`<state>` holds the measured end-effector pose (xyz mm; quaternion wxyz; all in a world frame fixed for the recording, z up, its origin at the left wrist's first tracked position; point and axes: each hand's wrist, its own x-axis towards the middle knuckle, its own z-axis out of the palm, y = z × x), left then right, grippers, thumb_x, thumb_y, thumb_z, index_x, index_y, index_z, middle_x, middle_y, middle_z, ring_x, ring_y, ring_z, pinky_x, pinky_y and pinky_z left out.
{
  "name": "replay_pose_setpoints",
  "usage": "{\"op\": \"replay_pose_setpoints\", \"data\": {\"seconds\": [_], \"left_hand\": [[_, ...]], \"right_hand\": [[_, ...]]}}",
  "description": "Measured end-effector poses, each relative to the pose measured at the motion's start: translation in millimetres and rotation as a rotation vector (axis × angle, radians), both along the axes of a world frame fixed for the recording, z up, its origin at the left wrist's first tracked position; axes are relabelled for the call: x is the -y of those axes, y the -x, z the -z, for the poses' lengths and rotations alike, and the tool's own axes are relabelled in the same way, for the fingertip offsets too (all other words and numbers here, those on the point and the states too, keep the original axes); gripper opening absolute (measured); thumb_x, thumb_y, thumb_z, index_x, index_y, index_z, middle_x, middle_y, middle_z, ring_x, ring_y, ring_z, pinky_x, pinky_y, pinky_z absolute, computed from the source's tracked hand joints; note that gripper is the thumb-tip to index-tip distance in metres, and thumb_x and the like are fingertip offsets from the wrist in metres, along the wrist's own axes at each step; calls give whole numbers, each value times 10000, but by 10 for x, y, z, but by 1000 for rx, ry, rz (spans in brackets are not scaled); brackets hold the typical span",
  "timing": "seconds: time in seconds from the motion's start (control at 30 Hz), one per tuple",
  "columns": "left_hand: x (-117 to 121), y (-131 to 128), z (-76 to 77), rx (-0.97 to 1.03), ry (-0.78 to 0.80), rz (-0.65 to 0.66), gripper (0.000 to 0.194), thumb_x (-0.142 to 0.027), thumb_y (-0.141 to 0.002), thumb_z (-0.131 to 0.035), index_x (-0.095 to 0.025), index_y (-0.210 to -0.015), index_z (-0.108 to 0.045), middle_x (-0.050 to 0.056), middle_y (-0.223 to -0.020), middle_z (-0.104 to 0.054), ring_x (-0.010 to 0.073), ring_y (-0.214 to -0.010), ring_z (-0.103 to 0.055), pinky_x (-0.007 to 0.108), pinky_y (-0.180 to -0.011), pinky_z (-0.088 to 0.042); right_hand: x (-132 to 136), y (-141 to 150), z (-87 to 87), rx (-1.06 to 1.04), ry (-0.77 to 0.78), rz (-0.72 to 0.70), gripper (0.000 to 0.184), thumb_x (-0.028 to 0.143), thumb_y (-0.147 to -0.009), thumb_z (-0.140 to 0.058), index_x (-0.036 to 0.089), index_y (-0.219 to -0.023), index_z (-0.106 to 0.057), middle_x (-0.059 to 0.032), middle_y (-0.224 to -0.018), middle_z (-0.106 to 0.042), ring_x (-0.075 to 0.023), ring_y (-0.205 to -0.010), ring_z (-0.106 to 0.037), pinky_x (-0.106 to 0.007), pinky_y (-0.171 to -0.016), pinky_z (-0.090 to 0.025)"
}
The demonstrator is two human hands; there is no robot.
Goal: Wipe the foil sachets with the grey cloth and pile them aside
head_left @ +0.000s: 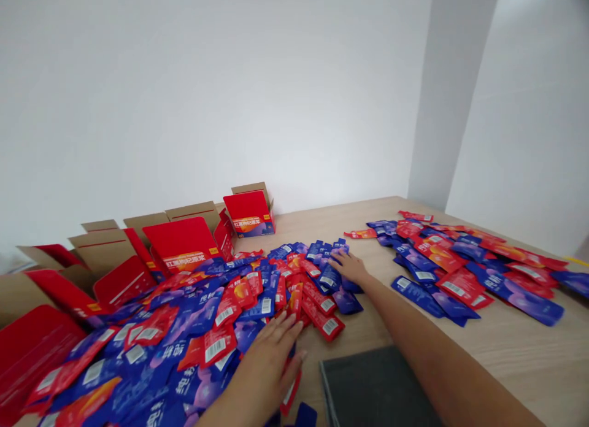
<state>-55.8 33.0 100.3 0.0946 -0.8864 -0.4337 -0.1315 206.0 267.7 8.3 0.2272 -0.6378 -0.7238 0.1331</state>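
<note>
Across the left and middle of the pale wood-grain table (pixel 317 221) spreads a broad, loose heap of flat, glossy blue and red packets (pixel 197 316), many showing white barcode labels. On its near right edge rests the left hand (pixel 269 353), palm down, fingers extended and thumb apart. Farther off, at the heap's far right end, the right hand (pixel 347 266) lies over blue packets with its fingers stretched out and slightly parted. Behind the heap, along the left, stand red cardboard boxes (pixel 179 243) with brown insides and raised flaps; a smaller-looking red and blue box (pixel 251 212) stands at their far end. To the right lies a separate pile of similar packets (pixel 432 255). Near, under the right forearm, sits a dark grey, flat-topped object (pixel 372 384). Beyond rises a plain white wall (pixel 322 108).
</note>
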Motion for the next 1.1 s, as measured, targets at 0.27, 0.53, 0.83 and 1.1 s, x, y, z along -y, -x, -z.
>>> {"op": "replay_pose_setpoints", "data": {"seconds": [0.27,0.53,0.83,1.1], "left_hand": [[-961,-245,107,-109,95,-195,435,-318,-925,-461,-119,-1311,-482,150,-1350,-497,286,-1277,-414,458,-1024,-363],[-1192,-120,204,-215,171,-320,661,-562,-869,-464,-101,-1342,-458,227,-1389,-413,380,-1309,-331,562,-1038,-259],[-1211,228,100,-311,246,-338,741,-619,-901,-291,-63,-1380,-394,237,-1427,-337,342,-1346,-274,500,-1065,-225],[-1281,521,144,-266,259,-389,743,-615,-897,-296,-52,-1370,-400,236,-1421,-355,338,-1348,-275,494,-1068,-215]], "right_hand": [[227,556,8,123,-24,-154,547,561,-903,-347,313,-1388,-401,-50,-1495,-325,-289,-1353,-302,-473,-1070,-247],[376,1008,-26,80,-72,-219,486,436,-954,-291,284,-1411,-358,-53,-1497,-318,-229,-1348,-323,-446,-1064,-292],[327,1430,-17,-31,-74,-235,511,467,-952,-270,266,-1410,-371,-52,-1490,-331,-240,-1355,-315,-433,-1067,-306],[153,1783,58,-240,-19,-316,520,468,-927,-340,247,-1392,-410,-72,-1494,-312,-276,-1375,-263,-487,-1095,-229]]}}
